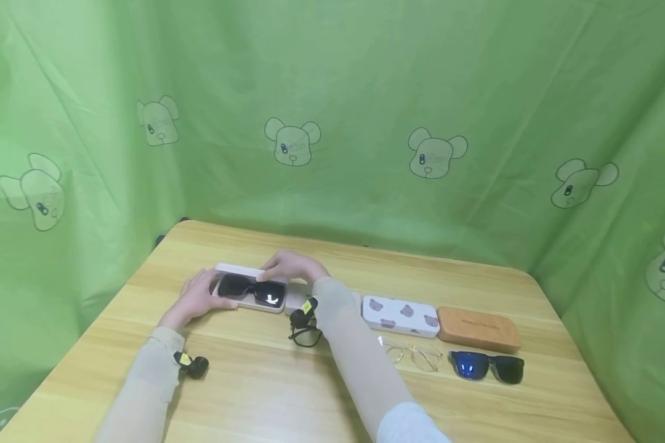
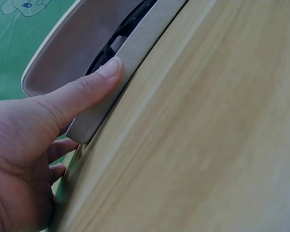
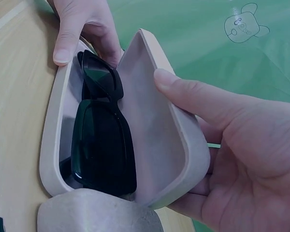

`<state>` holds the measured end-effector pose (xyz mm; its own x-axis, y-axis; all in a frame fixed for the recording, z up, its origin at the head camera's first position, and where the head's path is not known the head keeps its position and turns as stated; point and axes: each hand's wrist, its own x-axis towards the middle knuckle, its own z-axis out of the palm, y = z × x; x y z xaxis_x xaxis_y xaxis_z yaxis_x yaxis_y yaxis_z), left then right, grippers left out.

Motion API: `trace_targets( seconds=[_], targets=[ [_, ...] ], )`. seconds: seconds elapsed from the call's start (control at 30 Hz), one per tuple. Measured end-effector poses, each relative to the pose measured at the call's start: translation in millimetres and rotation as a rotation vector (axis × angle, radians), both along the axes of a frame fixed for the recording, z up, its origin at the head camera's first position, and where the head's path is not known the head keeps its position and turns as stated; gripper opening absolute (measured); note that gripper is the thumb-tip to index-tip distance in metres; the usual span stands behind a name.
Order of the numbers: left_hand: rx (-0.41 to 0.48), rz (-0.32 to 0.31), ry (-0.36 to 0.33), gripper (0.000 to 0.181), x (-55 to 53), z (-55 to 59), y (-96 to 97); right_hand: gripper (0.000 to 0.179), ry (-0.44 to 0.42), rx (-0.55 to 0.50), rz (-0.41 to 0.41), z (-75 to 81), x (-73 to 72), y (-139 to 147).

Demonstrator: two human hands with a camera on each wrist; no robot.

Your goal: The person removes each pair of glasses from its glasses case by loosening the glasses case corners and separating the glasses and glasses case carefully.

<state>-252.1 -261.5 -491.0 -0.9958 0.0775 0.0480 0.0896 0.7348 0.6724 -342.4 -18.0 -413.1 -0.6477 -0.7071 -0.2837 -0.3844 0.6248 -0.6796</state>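
A pale glasses case point(image 3: 48, 154) stands with its lid up at the left of the table. Inside lie black sunglasses point(image 3: 104, 140), lenses upward. My left hand point(image 1: 196, 296) grips the case's left end, with the thumb on the front rim in the left wrist view and other fingers behind the end. On the other side, my right hand point(image 1: 295, 266) holds the lid point(image 3: 157, 121), thumb on its edge and fingers curled behind its outer face. In the head view, the right thumb overlaps the top of the sunglasses.
A closed pale case point(image 1: 296, 296) stands right beside the open one, followed by a white bear-patterned case point(image 1: 400, 317) and a brown case point(image 1: 479, 329). Before them lie black-framed glasses point(image 1: 307, 337), clear-framed glasses point(image 1: 415, 355) and blue-lensed sunglasses point(image 1: 487, 367). Green curtain point(image 1: 360, 203) surrounds the table.
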Motion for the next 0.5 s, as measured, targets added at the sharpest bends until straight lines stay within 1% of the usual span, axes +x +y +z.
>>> trace_targets(
  seconds=[0.2,0.3,0.5],
  targets=[
    [-0.003,-0.005,0.007,0.096,-0.2,2.4,0.6,0.036,0.042,-0.014,0.009,-2.1,-1.6,1.6],
    [0.001,-0.007,-0.008,0.099,-0.1,1.5,1.0,0.034,0.057,-0.032,-0.003,-3.6,-1.8,3.3],
    [-0.008,-0.001,-0.030,0.107,0.1,-0.4,0.4,0.032,0.125,-0.067,-0.019,-4.6,-0.8,4.8]
  ],
)
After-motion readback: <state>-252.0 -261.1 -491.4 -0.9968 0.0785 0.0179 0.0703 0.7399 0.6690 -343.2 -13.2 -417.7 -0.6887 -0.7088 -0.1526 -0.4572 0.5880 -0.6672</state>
